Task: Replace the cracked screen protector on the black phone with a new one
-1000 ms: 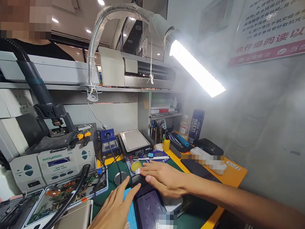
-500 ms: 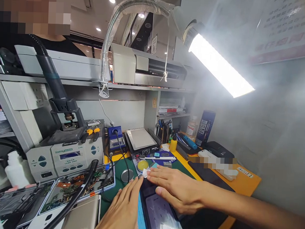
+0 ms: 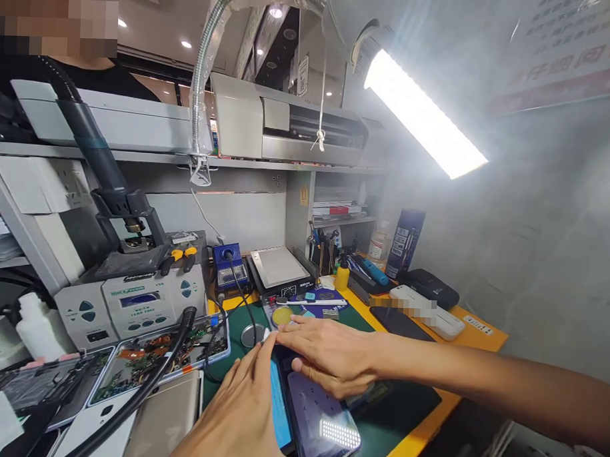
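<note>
A phone (image 3: 323, 416) with a lit screen showing number keys lies in front of me, the lamp reflected in its lower part. My right hand (image 3: 325, 354) reaches across its upper end, fingers stretched together and pressing a small white tissue (image 3: 266, 334) at the top left corner. Most of the tissue is hidden under the fingertips. Along the phone's left side lies my left hand (image 3: 241, 403), its fingers extended towards that same corner and its thumb near the lower edge. A blue strip (image 3: 280, 407) shows between this hand and the phone.
Beyond my hands are a round tin of yellow paste (image 3: 282, 316), its lid (image 3: 252, 336) and a white-handled brush (image 3: 317, 301). Left stand a soldering station (image 3: 147, 296), a tray of circuit boards (image 3: 165, 357) and a black hose (image 3: 178, 344). A lamp (image 3: 423, 116) hangs above.
My right hand has shifted left with the tissue, towards the phone's top left corner and my left fingertips. The view has tilted slightly, so more of the phone's lower end shows.
</note>
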Motion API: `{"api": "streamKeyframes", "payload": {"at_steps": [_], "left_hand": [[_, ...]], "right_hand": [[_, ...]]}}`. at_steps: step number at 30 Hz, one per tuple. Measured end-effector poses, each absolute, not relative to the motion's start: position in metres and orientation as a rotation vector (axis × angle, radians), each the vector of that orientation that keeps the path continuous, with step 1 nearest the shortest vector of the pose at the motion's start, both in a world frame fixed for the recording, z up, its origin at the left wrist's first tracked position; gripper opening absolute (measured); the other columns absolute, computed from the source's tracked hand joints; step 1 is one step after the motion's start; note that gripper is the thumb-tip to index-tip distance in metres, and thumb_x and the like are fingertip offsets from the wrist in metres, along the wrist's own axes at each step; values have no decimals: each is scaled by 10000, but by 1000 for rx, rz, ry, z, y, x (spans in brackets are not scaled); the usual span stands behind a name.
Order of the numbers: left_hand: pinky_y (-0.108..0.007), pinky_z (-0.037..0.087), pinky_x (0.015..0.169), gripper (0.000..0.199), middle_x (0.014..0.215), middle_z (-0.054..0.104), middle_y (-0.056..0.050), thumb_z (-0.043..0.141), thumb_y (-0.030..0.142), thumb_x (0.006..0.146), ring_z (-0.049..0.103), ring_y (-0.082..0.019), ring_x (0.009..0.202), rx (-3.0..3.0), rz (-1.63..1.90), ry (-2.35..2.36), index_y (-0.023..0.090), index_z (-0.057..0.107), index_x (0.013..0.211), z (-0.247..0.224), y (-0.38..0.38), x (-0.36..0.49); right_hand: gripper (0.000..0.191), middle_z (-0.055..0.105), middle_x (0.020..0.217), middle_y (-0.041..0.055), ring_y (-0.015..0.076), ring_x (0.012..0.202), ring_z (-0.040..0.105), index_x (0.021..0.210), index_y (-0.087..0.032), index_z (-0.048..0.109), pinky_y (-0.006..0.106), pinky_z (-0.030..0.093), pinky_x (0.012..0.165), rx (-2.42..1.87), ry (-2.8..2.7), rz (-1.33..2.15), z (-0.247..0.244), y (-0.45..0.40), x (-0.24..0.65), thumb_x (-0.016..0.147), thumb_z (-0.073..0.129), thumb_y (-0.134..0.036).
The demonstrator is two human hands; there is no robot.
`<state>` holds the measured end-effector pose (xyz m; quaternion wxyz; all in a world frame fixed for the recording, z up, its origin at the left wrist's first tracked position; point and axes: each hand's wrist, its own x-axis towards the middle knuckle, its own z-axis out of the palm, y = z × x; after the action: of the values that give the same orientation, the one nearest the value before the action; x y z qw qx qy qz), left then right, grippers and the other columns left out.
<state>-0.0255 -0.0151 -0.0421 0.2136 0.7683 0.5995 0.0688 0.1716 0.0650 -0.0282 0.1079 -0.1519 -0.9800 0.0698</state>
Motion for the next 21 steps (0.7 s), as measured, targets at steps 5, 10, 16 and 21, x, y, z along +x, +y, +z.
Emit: {"api": "streamKeyframes", "payload": {"at_steps": [5, 10, 16, 21], "left_hand": [[-453, 237, 1251, 1411, 1678, 111, -259, 799, 549, 522, 179, -369, 1559, 2103, 70, 1717, -80, 95, 1570, -33, -17, -22], [-518, 210, 1255, 1390, 1697, 48, -204, 796, 548, 513, 104, -378, 1568, 2152, 171, 1701, -6, 123, 1596, -36, -20, -24], [-519, 197, 1261, 1316, 1702, 108, -160, 779, 623, 586, 105, -334, 1571, 2267, 205, 1573, 102, 149, 1618, -49, -18, -35], [-539, 184, 1263, 1401, 1703, 126, -157, 854, 631, 492, 71, -348, 1570, 2311, 242, 1489, 164, 168, 1621, -50, -18, -42]], "right_hand": [[500, 580, 1436, 219, 274, 1399, 502, 1471, -67, 429, 485, 334, 1206, -389, -2891, 193, -28, 52, 174, 991, 443, -206], [492, 586, 1419, 246, 286, 1382, 526, 1444, -39, 462, 491, 326, 1212, -389, -2872, 227, -31, 31, 181, 985, 447, -216], [584, 625, 1379, 229, 294, 1345, 564, 1461, -36, 447, 475, 341, 1206, -295, -2850, 290, -37, 2, 195, 901, 502, -193], [572, 662, 1335, 207, 273, 1317, 590, 1442, -38, 471, 414, 367, 1199, -271, -2825, 317, -39, -19, 201, 897, 507, -210]]}}
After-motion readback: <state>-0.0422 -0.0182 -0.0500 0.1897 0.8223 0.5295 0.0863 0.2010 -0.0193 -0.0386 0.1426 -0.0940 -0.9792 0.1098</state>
